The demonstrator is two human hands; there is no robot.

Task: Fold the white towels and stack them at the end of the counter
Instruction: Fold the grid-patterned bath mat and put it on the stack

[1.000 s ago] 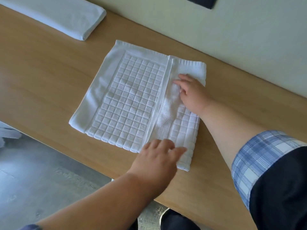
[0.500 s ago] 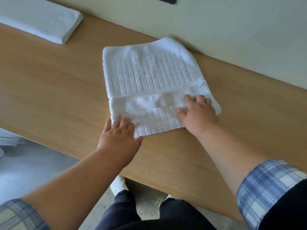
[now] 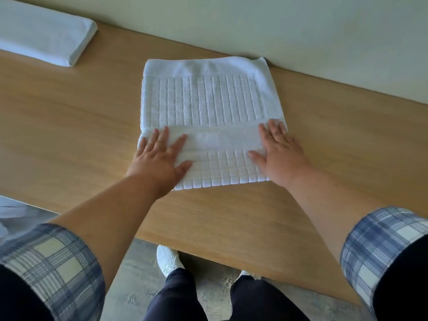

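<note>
The towel (white, with a raised check pattern) lies flat on the tabletop, partly folded, its far edge just beside the wall. The left hand rests on the towel's near-left corner and the right hand on its near-right corner. The fingers of both hands are straight and spread, palms down, pressing the cloth; neither hand grips anything. A second towel, fully folded, lies well apart, far-left of the towel.

No readable text — no labels, no numbers.
</note>
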